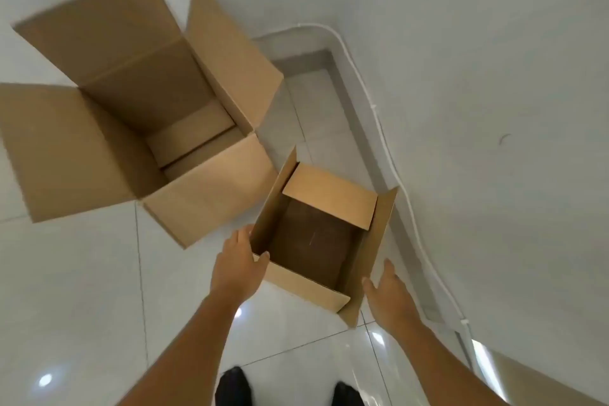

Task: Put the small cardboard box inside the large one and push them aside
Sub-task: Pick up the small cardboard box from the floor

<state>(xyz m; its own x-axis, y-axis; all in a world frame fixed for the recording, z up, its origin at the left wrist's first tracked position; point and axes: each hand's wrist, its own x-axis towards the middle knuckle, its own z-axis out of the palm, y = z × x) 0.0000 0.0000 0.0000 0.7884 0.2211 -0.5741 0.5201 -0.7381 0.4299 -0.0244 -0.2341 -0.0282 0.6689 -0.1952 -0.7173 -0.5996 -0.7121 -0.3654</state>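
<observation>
Small cardboard box (pixel 324 237) sits open on floor (pixel 82 290), near right, beside wall (pixel 494 109). Large cardboard box (pixel 138 115) open, far left, apart from it. Left hand (pixel 235 262) spread, touching small box's left flap; right hand (pixel 390 293) spread, just beside right flap.

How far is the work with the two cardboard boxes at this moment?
Done: nothing visible yet; the small open brown cardboard box stands on the white tiled floor, beside the large open brown cardboard box. In hand: the left hand is at its left flap, and the right hand is open near its right side. Left: lifting it into the large box, then pushing both aside.
</observation>
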